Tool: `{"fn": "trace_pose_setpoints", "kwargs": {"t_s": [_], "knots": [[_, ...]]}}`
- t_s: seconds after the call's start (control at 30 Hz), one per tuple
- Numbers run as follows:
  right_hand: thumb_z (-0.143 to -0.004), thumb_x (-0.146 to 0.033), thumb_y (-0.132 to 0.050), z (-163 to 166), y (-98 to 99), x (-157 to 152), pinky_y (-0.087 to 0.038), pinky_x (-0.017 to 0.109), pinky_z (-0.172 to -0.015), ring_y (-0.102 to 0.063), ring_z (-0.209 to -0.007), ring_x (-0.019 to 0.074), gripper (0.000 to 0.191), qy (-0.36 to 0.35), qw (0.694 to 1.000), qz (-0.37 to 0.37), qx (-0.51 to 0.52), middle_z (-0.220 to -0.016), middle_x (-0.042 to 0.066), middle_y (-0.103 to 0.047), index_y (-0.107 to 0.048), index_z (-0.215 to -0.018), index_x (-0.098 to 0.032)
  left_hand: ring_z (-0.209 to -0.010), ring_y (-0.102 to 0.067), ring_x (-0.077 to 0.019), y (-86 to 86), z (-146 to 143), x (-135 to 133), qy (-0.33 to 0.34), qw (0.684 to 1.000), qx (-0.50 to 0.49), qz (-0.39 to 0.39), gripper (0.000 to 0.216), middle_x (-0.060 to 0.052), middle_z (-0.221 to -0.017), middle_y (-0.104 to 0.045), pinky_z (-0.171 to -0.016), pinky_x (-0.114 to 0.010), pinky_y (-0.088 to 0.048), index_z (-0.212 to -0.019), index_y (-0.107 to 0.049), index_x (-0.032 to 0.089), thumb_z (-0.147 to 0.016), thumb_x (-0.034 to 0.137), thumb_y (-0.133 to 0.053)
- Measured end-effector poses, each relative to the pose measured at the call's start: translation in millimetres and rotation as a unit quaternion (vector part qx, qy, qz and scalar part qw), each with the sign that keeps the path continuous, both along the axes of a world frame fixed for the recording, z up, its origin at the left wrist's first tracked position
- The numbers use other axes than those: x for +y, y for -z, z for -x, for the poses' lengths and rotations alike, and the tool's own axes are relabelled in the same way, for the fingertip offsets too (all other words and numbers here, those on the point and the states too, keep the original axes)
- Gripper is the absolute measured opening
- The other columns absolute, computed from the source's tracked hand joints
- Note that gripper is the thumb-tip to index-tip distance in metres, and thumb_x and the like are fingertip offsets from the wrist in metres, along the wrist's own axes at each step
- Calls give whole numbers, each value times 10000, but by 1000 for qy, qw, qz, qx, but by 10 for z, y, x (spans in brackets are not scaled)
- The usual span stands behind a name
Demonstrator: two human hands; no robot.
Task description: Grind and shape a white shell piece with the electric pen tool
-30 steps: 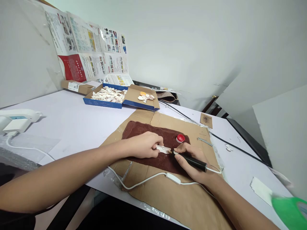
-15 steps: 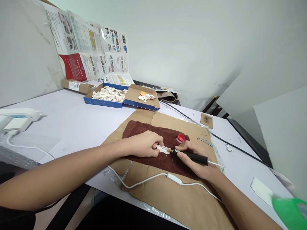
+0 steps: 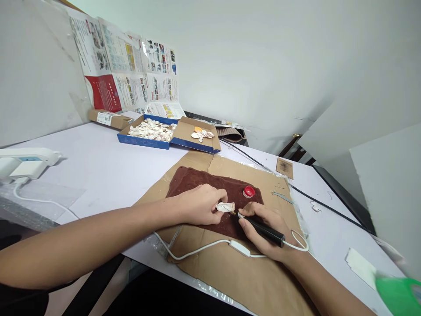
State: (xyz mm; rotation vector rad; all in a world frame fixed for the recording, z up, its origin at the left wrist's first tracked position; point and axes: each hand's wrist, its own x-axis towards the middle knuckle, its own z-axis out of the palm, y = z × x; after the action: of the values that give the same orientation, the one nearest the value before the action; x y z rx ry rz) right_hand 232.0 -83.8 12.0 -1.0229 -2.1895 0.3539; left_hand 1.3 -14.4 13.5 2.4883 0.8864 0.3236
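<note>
My left hand (image 3: 201, 204) pinches a small pale shell (image 3: 226, 206) and holds it down on a dark brown cloth (image 3: 197, 180). My right hand (image 3: 263, 230) grips a black pen-shaped tool (image 3: 265, 230) like a pencil. Its tip touches the shell's right edge. A white cord (image 3: 197, 249) with an inline switch runs from the tool's rear across a sheet of brown cardboard (image 3: 237, 267). A red cap (image 3: 249, 191) sits on the cloth just beyond my right hand.
An open blue box (image 3: 154, 134) with several shells stands at the back, printed leaflets (image 3: 131, 74) propped behind it. A white power strip (image 3: 23, 160) lies far left. A black cable (image 3: 315, 202) crosses the white table on the right. A green roll (image 3: 399, 294) shows bottom right.
The shell has tipped up slightly under my left fingers. My right hand has swung the tool to a steeper angle and drawn nearer, and its cord now loops behind the hand.
</note>
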Motion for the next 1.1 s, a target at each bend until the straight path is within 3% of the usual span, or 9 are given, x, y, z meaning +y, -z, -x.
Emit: {"fn": "trace_pose_setpoints", "kwargs": {"t_s": [0.33, 0.6, 0.83, 1.0, 1.1], "knots": [[-981, -238, -567, 62, -45, -48, -446, 294, -537, -557, -565, 141, 182, 12, 1000, 25, -9, -688, -8, -646, -509, -809, -251, -700, -676, -191, -13, -20, -70, 12, 1000, 9, -2, 293, 6, -800, -697, -626, -277, -442, -1174, -616, 192, -881, 178, -628], [-957, -211, -581, 121, -67, -76, -387, 251, -491, -434, -505, 109, 167, 10, 1000, 7, -1, -627, -57, -532, -511, -809, -247, -711, -677, -178, -12, -16, -70, 24, 999, 6, 29, 315, 6, -833, -708, -649, -266, -454, -1251, -599, 187, -938, 197, -638], [-952, -234, -583, 154, -77, -92, -382, 258, -491, -445, -505, 117, 219, 36, 999, 20, -14, -605, -48, -533, -476, -762, -249, -729, -679, -174, 8, -20, -50, 38, 999, -5, 35, 262, 16, -834, -693, -664, -268, -463, -1223, -571, 199, -978, 233, -657], [-949, -242, -583, 190, -91, -98, -362, 259, -478, -446, -503, 116, 229, 42, 999, -2, -23, -600, -49, -516, -458, -757, -252, -896, -692, -219, 78, -19, 4, 44, 998, -36, -27, 216, -47, -1004, -713, -742, -303, -486, -1111, -592, 194, -943, 281, -695], [-959, -245, -573, 224, -103, -107, -382, 261, -488, -456, -505, 116, 225, 44, 999, -4, -31, -619, -41, -535, -451, -769, -256, -887, -687, -217, 80, -25, 9, 40, 998, -40, -30, 203, -45, -1000, -702, -753, -307, -489, -1074, -586, 197, -934, 291, -699]]}}
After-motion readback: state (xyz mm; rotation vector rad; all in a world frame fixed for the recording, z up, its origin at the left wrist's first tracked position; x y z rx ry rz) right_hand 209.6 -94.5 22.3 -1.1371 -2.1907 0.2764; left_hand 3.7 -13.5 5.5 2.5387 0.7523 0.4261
